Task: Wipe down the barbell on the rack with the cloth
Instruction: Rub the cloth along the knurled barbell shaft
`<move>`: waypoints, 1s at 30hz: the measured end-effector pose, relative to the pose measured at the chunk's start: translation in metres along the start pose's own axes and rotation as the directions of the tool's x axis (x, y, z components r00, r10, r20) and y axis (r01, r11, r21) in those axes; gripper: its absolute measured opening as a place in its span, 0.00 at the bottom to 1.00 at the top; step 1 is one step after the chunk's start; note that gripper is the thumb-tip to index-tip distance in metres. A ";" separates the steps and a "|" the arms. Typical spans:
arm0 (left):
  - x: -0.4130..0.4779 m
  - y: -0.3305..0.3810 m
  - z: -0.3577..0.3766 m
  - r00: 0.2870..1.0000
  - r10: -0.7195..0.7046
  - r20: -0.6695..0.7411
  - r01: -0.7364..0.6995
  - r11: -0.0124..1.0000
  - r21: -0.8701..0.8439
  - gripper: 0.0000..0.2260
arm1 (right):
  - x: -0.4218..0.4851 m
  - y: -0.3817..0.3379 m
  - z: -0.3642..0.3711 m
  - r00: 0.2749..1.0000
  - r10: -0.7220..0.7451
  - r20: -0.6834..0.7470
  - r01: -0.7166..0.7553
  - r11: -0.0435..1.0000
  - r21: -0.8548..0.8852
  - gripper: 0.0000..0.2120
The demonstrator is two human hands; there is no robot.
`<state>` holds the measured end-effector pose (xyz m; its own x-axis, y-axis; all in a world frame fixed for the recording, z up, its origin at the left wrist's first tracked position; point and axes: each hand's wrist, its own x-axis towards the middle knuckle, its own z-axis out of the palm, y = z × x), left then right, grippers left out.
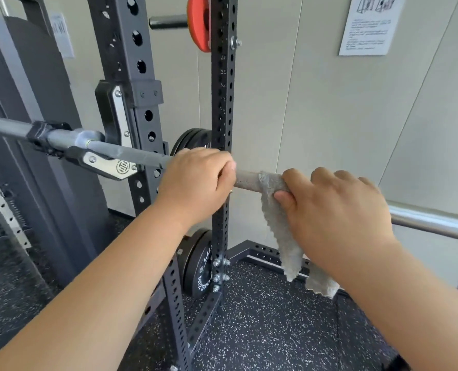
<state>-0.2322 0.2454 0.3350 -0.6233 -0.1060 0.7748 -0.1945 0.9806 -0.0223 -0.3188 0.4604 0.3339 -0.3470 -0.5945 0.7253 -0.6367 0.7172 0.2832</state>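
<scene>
We have the barbell (131,154) lying across the rack (142,62). Its shaft is seated in the J-hook (110,163) on the rack's near upright and runs out past the right edge of view. Our left hand (195,180) sits just right of the hook, fingers curled over the bare shaft and gripping it. Our right hand (335,210) is close beside it. Its fingers and thumb are closed round the cloth (284,236), which is draped over the shaft with its loose end hanging below.

To wipe well, we judge the cloth should wrap the whole round of the shaft, not only the top, so we would gather the hanging tail under the palm. The left hand can steady the bar against rolling in the hook. The right hand squeezes firmly and makes long strokes with a slight twist.

To the right the shaft is bare and shiny with nothing beside it, so a stroke can run freely that way. To the left only a short stretch of shaft separates the hands. Beyond the left hand come the hook and the collar (43,136), where the cloth could snag on an edge. The slim upright (222,103) and the plates (198,261) stand behind and below the bar, though the dangling tail might brush them.
</scene>
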 end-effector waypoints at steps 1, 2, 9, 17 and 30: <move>-0.001 -0.013 -0.002 1.000 -0.022 0.015 0.021 0.999 0.048 0.17 | 0.002 -0.005 0.000 0.999 0.036 0.006 -0.035 0.999 -0.006 0.17; -0.001 -0.025 -0.005 0.998 -0.052 0.035 0.049 0.994 0.094 0.19 | 0.006 -0.013 0.001 0.998 0.064 0.005 -0.064 0.998 -0.011 0.18; 0.010 -0.079 -0.009 0.983 -0.140 0.117 0.139 0.990 0.015 0.27 | 0.029 -0.057 0.017 0.998 0.019 -0.064 -0.020 1.000 -0.013 0.21; 0.009 -0.088 0.005 0.997 -0.076 0.014 0.074 0.993 0.095 0.23 | 0.045 -0.089 0.018 0.970 0.187 -0.154 -0.191 0.981 -0.013 0.25; 0.010 -0.096 0.007 0.999 -0.036 0.018 0.035 0.997 0.074 0.30 | 0.075 -0.117 0.017 0.963 0.267 -0.045 -0.269 0.962 -0.040 0.31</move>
<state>-0.2254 0.1489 0.3404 -0.6292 -0.1447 0.7636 -0.2715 0.9615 -0.0415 -0.2820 0.3256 0.3442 -0.4731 -0.3641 0.8023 -0.4917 0.8647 0.1024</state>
